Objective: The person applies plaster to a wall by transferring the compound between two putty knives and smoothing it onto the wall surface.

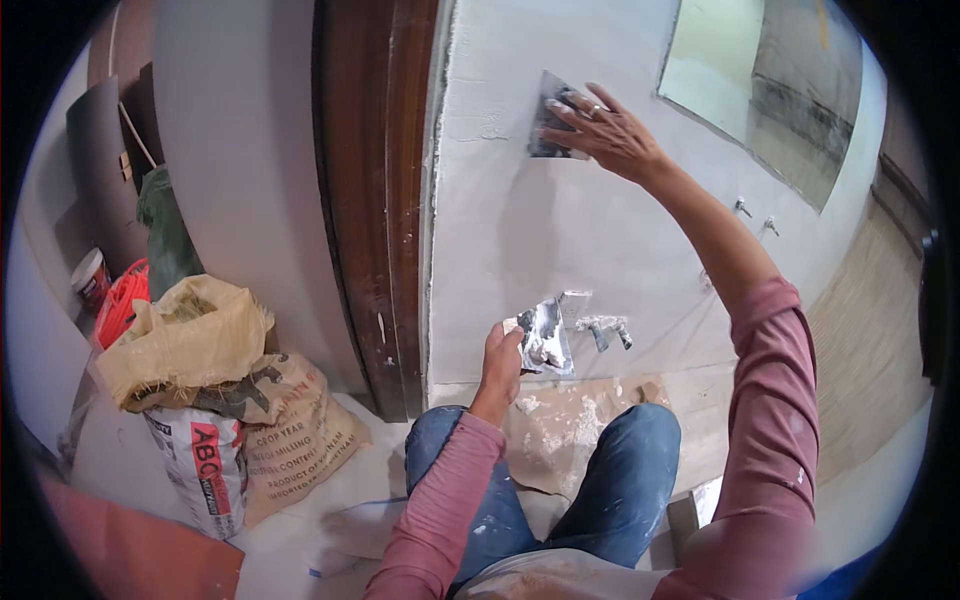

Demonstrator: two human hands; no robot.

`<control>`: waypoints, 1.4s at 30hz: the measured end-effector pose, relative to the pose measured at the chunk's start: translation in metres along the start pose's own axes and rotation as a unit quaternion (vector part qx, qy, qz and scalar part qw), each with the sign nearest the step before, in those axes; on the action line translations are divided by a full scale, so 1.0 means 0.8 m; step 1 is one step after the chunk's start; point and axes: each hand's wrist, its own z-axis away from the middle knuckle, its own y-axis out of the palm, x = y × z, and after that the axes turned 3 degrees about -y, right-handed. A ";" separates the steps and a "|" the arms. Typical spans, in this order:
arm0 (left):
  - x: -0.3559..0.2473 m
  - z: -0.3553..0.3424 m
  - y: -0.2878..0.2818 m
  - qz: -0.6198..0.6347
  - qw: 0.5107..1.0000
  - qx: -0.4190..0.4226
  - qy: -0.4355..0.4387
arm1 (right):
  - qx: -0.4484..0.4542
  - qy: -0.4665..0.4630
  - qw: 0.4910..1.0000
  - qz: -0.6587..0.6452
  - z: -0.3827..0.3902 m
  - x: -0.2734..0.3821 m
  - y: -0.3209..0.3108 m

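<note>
My right hand (610, 130) is raised to the pale wall (480, 200), its fingers spread over a wide putty knife (547, 100) and pressing the blade flat against the surface. Lower down, my left hand (500, 362) grips a second putty knife (562, 366) by its handle, with the thumb on top. A thick heap of white putty (546, 335) lies on that blade. It is held in front of the wall, just left of a wall-mounted metal tap (606, 332).
A dark wooden door frame (375, 200) borders the wall on the left. Stuffed sacks (290, 440) and a white bag (200, 470) stand on the floor beyond it. Pipe fittings (756, 217) stick out under a mirror (770, 90). Putty-spattered brown paper (555, 440) covers the floor below.
</note>
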 end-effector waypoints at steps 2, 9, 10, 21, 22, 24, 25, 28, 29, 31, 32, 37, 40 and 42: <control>0.005 -0.004 -0.005 -0.008 1.000 -0.006 0.003 | 0.031 0.025 0.998 -0.052 0.007 0.002 -0.013; 0.022 -0.011 0.000 -0.009 1.000 0.011 0.014 | -0.105 0.004 0.994 -0.034 -0.081 0.032 -0.027; 0.021 -0.010 0.004 0.000 1.000 0.015 0.018 | -0.103 -0.002 0.994 -0.039 -0.091 0.037 -0.030; 0.007 -0.005 -0.009 0.021 0.999 0.019 0.036 | -0.054 0.019 0.998 -0.004 -0.083 0.048 -0.021; 0.003 -0.001 -0.004 0.014 0.999 0.016 0.026 | -0.049 0.016 0.998 -0.025 -0.063 0.045 -0.004; -0.005 0.004 -0.004 0.017 1.000 0.007 0.021 | -0.018 0.018 0.999 -0.036 -0.025 0.035 0.008; -0.007 0.006 -0.007 0.010 1.000 -0.003 0.007 | 0.008 0.022 0.999 -0.024 -0.005 0.033 0.004; -0.011 0.009 0.001 0.005 1.000 -0.007 -0.012 | 0.001 0.024 0.999 -0.023 0.060 0.011 0.011; -0.012 0.010 0.002 -0.006 1.000 -0.007 -0.018 | 0.028 0.031 0.999 -0.023 0.074 0.004 0.007; 0.003 -0.003 -0.014 0.004 1.000 -0.015 -0.003 | 0.043 0.028 0.998 -0.028 0.059 0.005 0.003; 0.011 -0.011 -0.012 0.005 1.000 -0.009 0.003 | -0.014 0.046 0.999 -0.009 0.057 -0.002 -0.005; 0.005 0.003 0.007 0.009 1.000 0.007 0.010 | -0.162 0.189 0.968 0.015 -0.032 -0.031 -0.049; 0.008 0.000 -0.009 0.011 1.000 -0.013 0.012 | -0.211 0.282 0.936 -0.012 -0.100 -0.032 -0.080; 0.010 -0.003 -0.004 0.015 1.000 -0.010 0.013 | -0.160 0.333 0.928 -0.053 -0.121 -0.046 -0.072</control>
